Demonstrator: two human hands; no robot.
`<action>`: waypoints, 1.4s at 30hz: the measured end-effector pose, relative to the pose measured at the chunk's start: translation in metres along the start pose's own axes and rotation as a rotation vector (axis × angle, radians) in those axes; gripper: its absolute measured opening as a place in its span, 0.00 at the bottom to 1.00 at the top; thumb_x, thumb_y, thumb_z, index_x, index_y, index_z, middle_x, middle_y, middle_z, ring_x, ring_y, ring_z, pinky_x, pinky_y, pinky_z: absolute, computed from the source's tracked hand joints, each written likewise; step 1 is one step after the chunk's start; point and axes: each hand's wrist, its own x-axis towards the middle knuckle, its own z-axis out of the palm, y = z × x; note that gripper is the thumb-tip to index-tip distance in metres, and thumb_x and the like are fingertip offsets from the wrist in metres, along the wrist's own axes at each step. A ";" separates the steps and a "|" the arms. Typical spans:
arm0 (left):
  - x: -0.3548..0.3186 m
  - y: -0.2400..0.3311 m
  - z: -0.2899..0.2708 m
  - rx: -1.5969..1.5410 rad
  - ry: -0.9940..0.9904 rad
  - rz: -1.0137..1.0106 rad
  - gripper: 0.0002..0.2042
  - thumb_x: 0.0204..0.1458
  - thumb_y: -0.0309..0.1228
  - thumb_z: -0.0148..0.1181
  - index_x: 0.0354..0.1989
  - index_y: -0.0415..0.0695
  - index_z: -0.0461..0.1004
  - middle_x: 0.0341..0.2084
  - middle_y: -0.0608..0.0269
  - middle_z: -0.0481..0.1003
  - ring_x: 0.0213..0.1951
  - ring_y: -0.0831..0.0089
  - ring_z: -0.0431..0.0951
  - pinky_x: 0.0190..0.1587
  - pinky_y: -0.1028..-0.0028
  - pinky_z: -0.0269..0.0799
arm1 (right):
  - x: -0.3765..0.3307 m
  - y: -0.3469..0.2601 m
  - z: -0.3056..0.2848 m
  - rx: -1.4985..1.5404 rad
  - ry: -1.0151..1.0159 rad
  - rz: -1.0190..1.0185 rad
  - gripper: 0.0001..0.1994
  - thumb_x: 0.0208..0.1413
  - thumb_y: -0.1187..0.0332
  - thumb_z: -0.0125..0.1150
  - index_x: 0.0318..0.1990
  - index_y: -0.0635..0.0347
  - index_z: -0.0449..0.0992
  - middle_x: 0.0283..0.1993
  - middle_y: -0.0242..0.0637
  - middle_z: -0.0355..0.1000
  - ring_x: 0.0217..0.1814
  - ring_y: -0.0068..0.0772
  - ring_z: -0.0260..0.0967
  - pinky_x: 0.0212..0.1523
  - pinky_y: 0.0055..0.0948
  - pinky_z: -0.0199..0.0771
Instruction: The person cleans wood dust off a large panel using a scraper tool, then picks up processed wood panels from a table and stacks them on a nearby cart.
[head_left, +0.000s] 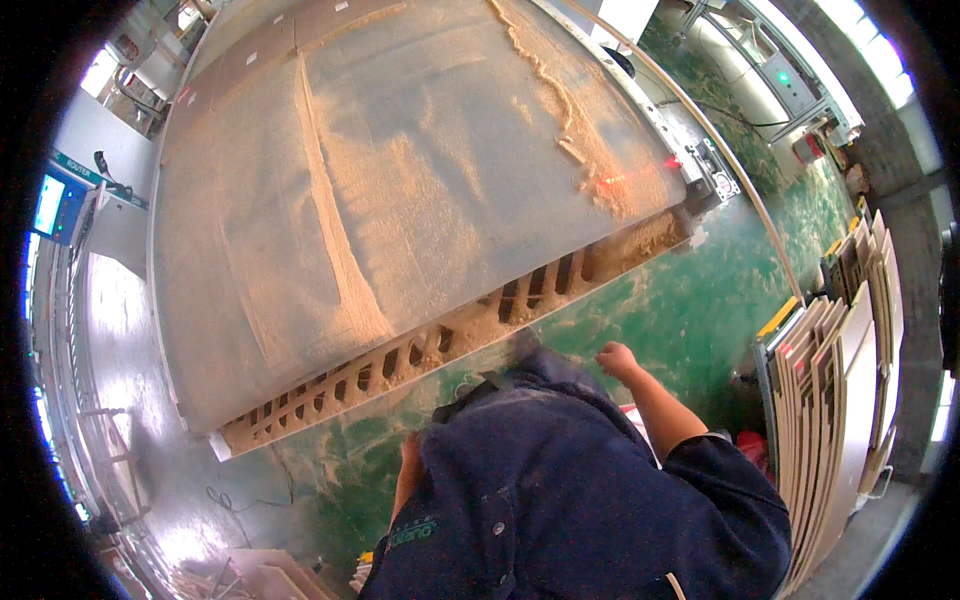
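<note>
My right hand (616, 360) hangs at my right side over the green floor, its fingers curled in, with no object visible in it. It is apart from the machine bed. My left hand (410, 447) is at my left side, mostly hidden by my dark jacket, so its fingers cannot be made out. In front of me lies a large flat grey machine bed (240, 230) strewn with sawdust. One sawdust ridge (325, 215) runs lengthwise across it, and a thicker sawdust heap (590, 165) lies along its right side. Neither hand touches the bed.
Several boards (825, 390) stand upright on the right. A long pale rail or hose (745, 185) curves past the bed's right side. On the left is a blue control panel (58, 205) with a lit screen. Sawdust dirties the green floor (650, 285); more boards (265, 575) lie lower left.
</note>
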 end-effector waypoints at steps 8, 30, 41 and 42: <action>0.006 0.002 0.005 -0.451 0.025 -0.303 0.18 0.52 0.39 0.50 0.50 0.45 0.71 0.46 0.52 0.74 0.45 0.50 0.74 0.48 0.58 0.70 | -0.010 -0.035 -0.001 -0.023 -0.027 -0.090 0.13 0.47 0.62 0.63 0.35 0.63 0.76 0.29 0.41 0.75 0.28 0.34 0.73 0.33 0.33 0.74; -0.037 0.069 -0.027 -1.270 -0.174 -0.642 0.10 0.50 0.35 0.57 0.41 0.50 0.77 0.39 0.61 0.76 0.41 0.61 0.76 0.44 0.60 0.71 | -0.080 -0.403 -0.063 -0.273 -0.049 -0.927 0.14 0.55 0.62 0.60 0.44 0.64 0.75 0.34 0.35 0.76 0.37 0.25 0.71 0.40 0.29 0.71; -0.081 0.162 -0.060 -0.993 0.017 -0.607 0.10 0.52 0.34 0.55 0.42 0.50 0.77 0.39 0.62 0.76 0.40 0.64 0.76 0.42 0.62 0.70 | 0.161 -0.763 -0.055 -0.601 0.334 -1.140 0.24 0.55 0.56 0.52 0.55 0.62 0.68 0.59 0.49 0.63 0.60 0.49 0.62 0.58 0.42 0.64; -0.084 0.173 -0.067 -0.992 0.004 -0.638 0.10 0.52 0.34 0.55 0.42 0.50 0.77 0.39 0.62 0.76 0.40 0.64 0.76 0.42 0.62 0.71 | 0.185 -0.788 -0.055 -0.670 0.376 -1.121 0.25 0.57 0.56 0.51 0.58 0.61 0.65 0.62 0.49 0.61 0.63 0.48 0.59 0.60 0.42 0.62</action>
